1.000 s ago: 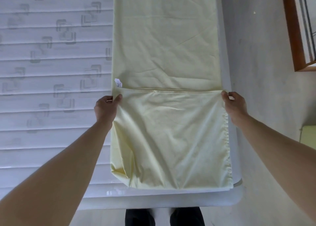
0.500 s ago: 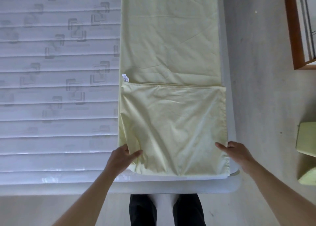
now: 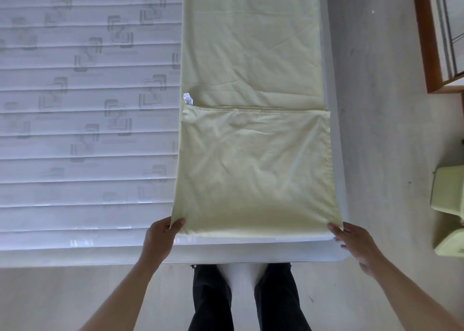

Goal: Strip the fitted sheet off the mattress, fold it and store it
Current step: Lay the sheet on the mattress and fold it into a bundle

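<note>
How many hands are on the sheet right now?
2. The left hand pinches the sheet's near left corner; the right hand is at the near right corner, its grip unclear.

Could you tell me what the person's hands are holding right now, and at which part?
The left hand pinches the near left corner of the folded yellow sheet; the right hand meets its near right corner, though whether its fingers grip cannot be told.

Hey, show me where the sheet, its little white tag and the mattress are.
sheet (image 3: 253, 170), head view, middle of folded-over flap.
white tag (image 3: 187, 98), head view, its centre.
mattress (image 3: 82, 120), head view, bare quilted top.
</note>
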